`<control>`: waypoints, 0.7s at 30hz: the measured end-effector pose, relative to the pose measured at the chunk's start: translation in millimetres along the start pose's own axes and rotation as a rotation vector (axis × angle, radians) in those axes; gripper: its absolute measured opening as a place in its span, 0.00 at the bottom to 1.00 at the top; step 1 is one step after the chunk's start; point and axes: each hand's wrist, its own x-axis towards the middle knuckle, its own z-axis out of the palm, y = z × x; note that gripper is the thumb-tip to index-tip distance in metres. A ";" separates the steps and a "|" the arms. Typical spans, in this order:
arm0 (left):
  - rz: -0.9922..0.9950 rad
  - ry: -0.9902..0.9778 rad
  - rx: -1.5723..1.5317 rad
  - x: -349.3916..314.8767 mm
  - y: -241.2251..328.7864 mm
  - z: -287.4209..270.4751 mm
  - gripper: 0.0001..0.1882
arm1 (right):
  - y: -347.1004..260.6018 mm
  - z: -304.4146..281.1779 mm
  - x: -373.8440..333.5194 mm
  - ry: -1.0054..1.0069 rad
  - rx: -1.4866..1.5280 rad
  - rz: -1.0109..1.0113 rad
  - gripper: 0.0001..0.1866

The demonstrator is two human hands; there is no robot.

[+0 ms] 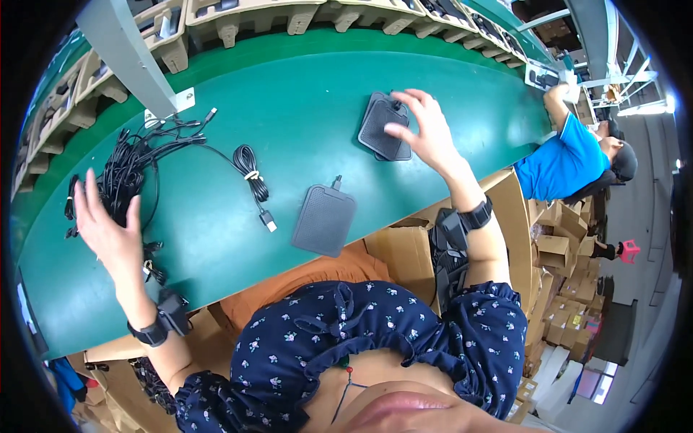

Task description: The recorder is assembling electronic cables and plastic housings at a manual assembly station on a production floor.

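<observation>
My left hand (108, 234) is spread open at the near edge of a tangled heap of black cables (123, 169); whether its fingers touch them I cannot tell. My right hand (431, 137) hovers at a small stack of black square textured pads (380, 130), thumb and fingers apart, gripping nothing I can see; contact is unclear. In front of me a single black square pad (325, 221) lies flat, a short plug sticking out of its far edge. Between it and the heap rests a bundled black USB cable (247, 169) with a pale tie.
A grey metal post (133, 58) stands at the far left of the green table (289, 94). Cardboard trays (253, 16) holding dark parts line the far side. Open cartons (401, 256) sit below the near edge. A co-worker in a blue shirt (567, 162) works at far right.
</observation>
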 end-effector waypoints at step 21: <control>0.391 -0.384 -0.564 -7.4 120.1 38.1 0.16 | 62.1 -78.6 144.0 0.556 0.070 0.012 0.09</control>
